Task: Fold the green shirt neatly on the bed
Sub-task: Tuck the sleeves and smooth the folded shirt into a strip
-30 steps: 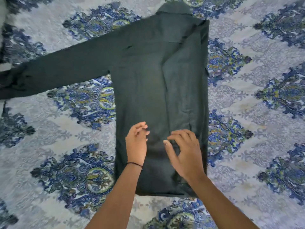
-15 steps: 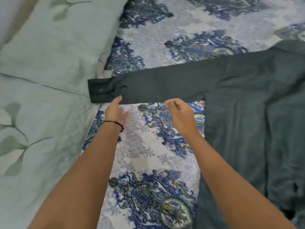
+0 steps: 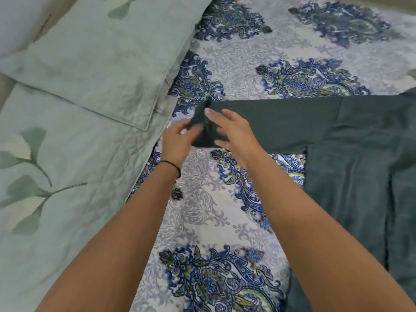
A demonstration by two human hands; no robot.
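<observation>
The dark green shirt (image 3: 360,167) lies on the patterned bedspread (image 3: 202,210), its body at the right edge of the view. Its long sleeve (image 3: 281,122) stretches left across the bed. My left hand (image 3: 177,143) grips the cuff end of the sleeve, which is lifted and bunched off the bed. My right hand (image 3: 234,134) lies over the sleeve just right of the cuff, fingers spread and blurred; its grip on the cloth is unclear. The shirt's right side is out of view.
A pale green pillow (image 3: 101,59) with leaf prints sits at the upper left, overlapping a second one (image 3: 56,188) along the left. Their edges lie close to the sleeve's cuff. A thin black band circles my left wrist (image 3: 173,165).
The cuff lay flat near the pillow half a second ago; now my left hand has picked it up and pulled it rightward. My right hand has moved onto the sleeve.
</observation>
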